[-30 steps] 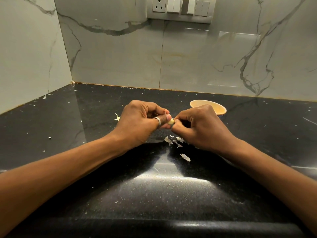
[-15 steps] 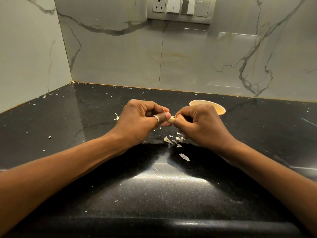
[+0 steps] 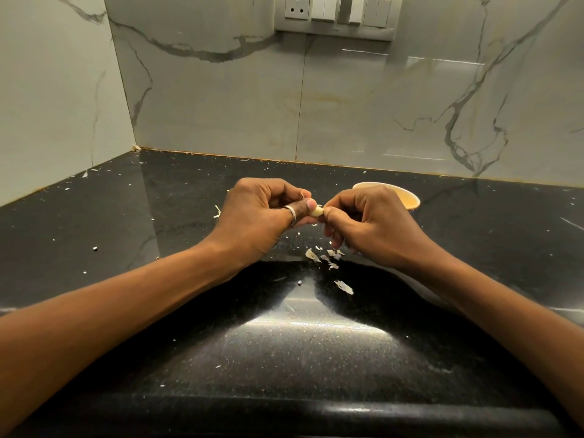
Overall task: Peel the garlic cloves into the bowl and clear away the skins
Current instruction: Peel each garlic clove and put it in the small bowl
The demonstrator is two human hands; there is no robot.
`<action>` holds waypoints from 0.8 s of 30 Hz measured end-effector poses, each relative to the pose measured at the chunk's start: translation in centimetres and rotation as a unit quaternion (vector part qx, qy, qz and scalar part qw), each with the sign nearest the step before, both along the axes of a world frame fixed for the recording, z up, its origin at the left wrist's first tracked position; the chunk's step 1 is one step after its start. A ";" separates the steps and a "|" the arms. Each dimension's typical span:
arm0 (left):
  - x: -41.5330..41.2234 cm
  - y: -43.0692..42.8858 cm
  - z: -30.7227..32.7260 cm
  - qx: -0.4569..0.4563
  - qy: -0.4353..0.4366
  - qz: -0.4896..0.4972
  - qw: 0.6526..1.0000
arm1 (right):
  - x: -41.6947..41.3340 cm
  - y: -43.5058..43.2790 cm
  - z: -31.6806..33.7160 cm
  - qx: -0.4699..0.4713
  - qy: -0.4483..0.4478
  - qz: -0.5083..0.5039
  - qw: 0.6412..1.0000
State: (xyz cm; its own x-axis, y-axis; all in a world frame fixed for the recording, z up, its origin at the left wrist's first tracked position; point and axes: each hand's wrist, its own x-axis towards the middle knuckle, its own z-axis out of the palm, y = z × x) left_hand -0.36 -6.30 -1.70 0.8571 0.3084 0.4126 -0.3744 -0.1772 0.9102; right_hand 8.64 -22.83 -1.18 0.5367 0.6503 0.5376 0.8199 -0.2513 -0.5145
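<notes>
Both hands are meeting in the middle of the frame, hovering above the black speckled stone desk (image 3: 284, 349). The left hand (image 3: 256, 216) is curling its fingers (image 3: 278, 192) inward, and its thumb, wearing a silver ring (image 3: 291, 214), is pressing onto a small pale garlic clove (image 3: 318, 211). The right hand (image 3: 376, 226) is facing it from the right, its fingers (image 3: 343, 202) and thumb pinching the other end of that same clove. So both sets of fingers are clamping on the clove, which is sitting between the two thumbs, lifted off the desk.

Just below the hands, a scatter of thin whitish garlic skins (image 3: 328, 258) is lying on the desk, with one larger flake a little lower. Behind the right hand, at centre right, a small round tan bowl (image 3: 410, 200) is standing on the desk, partly hidden by the knuckles; its contents cannot be seen. Tiny flecks are dotting the desk toward the left edge. At the top of the frame, a white switch and socket panel (image 3: 335, 14) is sitting on the grey-veined marble wall (image 3: 221, 105).
</notes>
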 end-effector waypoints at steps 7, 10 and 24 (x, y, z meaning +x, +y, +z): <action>0.0 0.2 0.0 0.017 0.009 -0.003 1.000 | 0.0 -0.2 0.2 -0.002 -0.095 -0.019 0.995; 0.0 0.2 -0.1 0.018 0.009 -0.005 1.000 | 0.0 -0.3 0.4 -0.023 -0.185 -0.014 0.982; 0.1 0.0 -0.1 0.021 0.034 -0.034 0.999 | -0.3 -0.1 0.5 -0.049 -0.287 -0.014 0.957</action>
State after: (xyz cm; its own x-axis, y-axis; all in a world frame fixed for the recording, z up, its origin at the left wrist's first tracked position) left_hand -0.30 -6.30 -1.82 0.9018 0.2328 0.3642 -0.3244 -0.1923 0.9262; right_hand 8.31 -22.97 -0.69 0.1888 0.7027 0.6860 0.9526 -0.3007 0.0459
